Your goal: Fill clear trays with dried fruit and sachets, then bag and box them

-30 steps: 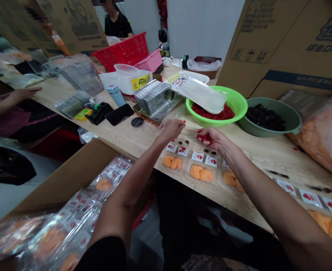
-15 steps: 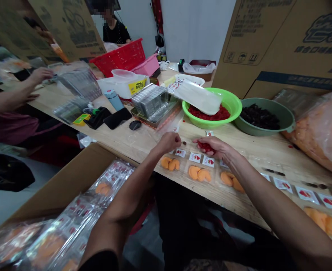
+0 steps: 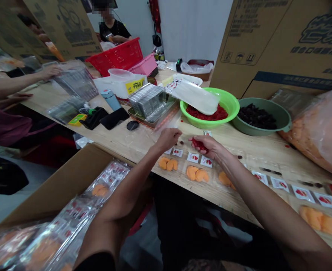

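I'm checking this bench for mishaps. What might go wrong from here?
Red pieces cupped in the right hand might spill. The white bundle leaning over the bright green bowl could slide. The orange pieces near the front edge of the table might get nudged by the left forearm.

I see lime-grn bowl [image 3: 231, 103] w/ red bits [image 3: 193, 113], grey-grn bowl [image 3: 256, 131] R w/ blk bits [image 3: 257, 116]; near, orange slices [image 3: 197, 173], wht sachets [image 3: 193, 157] w/ red print; far L, red basket [image 3: 117, 58]; desk [image 3: 233, 140] pale tan.
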Demonstrator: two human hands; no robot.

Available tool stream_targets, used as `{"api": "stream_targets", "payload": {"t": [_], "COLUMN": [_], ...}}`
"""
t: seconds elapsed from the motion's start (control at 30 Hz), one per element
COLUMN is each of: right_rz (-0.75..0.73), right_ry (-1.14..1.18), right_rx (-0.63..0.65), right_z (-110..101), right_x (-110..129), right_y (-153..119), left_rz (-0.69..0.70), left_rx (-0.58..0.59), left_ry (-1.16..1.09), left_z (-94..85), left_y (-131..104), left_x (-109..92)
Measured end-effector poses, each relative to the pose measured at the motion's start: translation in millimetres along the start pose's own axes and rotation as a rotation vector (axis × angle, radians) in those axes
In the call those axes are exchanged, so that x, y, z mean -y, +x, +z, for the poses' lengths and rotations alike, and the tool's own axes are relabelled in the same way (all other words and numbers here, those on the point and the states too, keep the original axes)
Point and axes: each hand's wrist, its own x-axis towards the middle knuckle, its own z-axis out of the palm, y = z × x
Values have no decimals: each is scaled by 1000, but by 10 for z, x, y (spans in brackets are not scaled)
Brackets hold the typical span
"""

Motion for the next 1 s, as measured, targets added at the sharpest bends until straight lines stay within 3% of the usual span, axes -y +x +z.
{"api": "stream_targets", "payload": {"t": [0.1, 0.2, 0.43, 0.57, 0.73, 0.9, 1.0], "right_rz": [-10, 2, 46, 30, -4, -14, -26], "right_ry": [61, 76, 189, 182, 138, 130, 104], "right_rx": [-19, -34, 3, -71, -100, -53, -57], "right_z": [150, 216, 72, -88, -303, -358, -355], "right_x": [62, 121, 220, 194, 72, -41, -66], "right_y": [55, 92, 52, 43, 11, -50, -75], "left_rz": [5, -54, -257, -320, -95, 15, 22], "left_rx": [-29, -46, -7, -57, -3, 87, 82], "left_ry": [-326, -455, -753, -470, 64, 267, 326], "left_z": [30, 49, -1, 94, 229, 256, 191], "left_y": [22, 64, 156, 180, 123, 69, 31], "left_x": [-235, -379, -321, -159, 45, 69, 26]}}
